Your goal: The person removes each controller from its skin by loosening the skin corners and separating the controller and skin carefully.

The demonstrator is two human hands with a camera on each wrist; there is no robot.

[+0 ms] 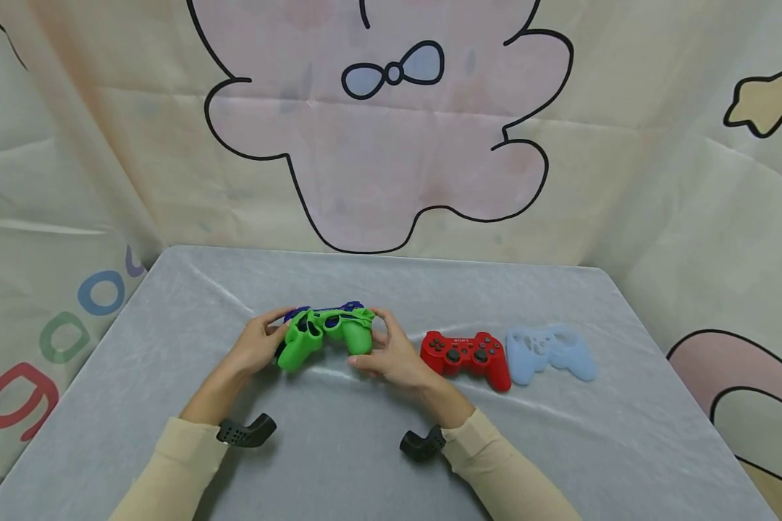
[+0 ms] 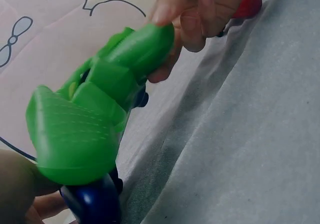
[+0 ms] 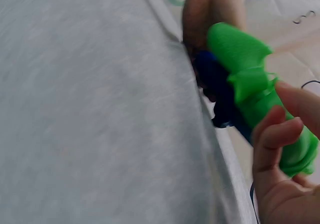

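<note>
Both hands hold a dark blue game controller partly dressed in a bright green silicone cover, raised off the table. My left hand grips the left end, where the blue handle shows outside the loose green sleeve. At the other end, my right hand pinches the cover, which sits over the right handle. In the right wrist view the cover looks bunched and folded, with bare blue shell beside it. The controller's far edge also shows blue in the head view.
To the right lies a red controller with black sticks. Beside it a pale blue silicone cover lies flat. A grey cloth covers the table, and printed curtains stand behind and at the sides.
</note>
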